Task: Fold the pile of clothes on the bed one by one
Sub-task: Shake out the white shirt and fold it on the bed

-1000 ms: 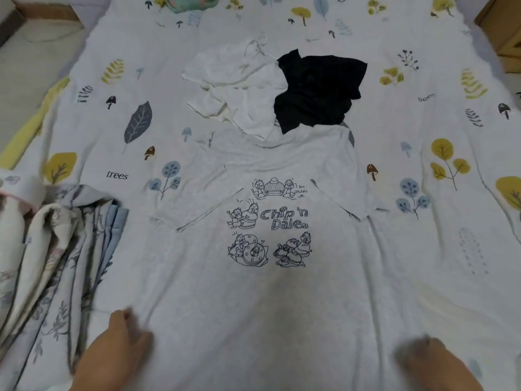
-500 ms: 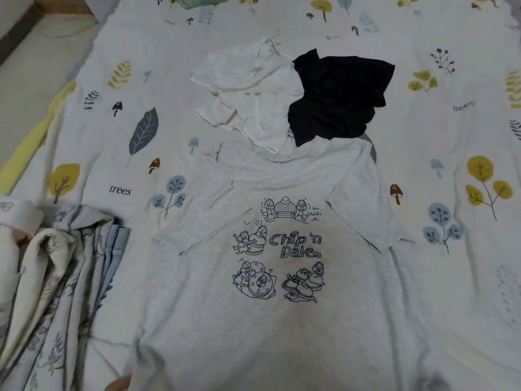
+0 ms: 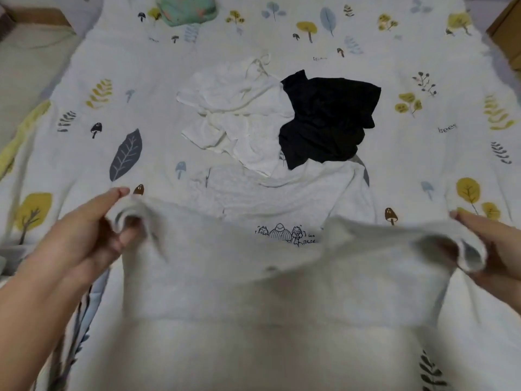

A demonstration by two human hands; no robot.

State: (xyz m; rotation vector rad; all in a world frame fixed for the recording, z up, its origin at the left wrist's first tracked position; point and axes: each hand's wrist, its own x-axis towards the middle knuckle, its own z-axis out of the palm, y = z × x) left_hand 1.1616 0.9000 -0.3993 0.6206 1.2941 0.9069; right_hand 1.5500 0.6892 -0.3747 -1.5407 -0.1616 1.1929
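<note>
A light grey T-shirt [image 3: 253,292] with a cartoon print lies in front of me on the bed. Its lower part is lifted and brought up over the print, so only the print's top row shows. My left hand [image 3: 84,235] pinches the bottom hem's left corner. My right hand [image 3: 496,249] grips the right corner of that hem. Beyond the shirt's collar lie a crumpled white garment [image 3: 239,117] and a crumpled black garment [image 3: 327,119], side by side.
The bed is covered by a white sheet [image 3: 423,165] printed with trees, leaves and mushrooms. A green patterned item [image 3: 186,9] lies at the far edge. Striped floral bedding [image 3: 79,334] sits at the near left. A brown box [image 3: 507,32] stands at the far right.
Both hands were at the shirt's bottom hem, dropped out of view, and now hold the hem's corners raised and carried up over the print. The shirt lay flat before.
</note>
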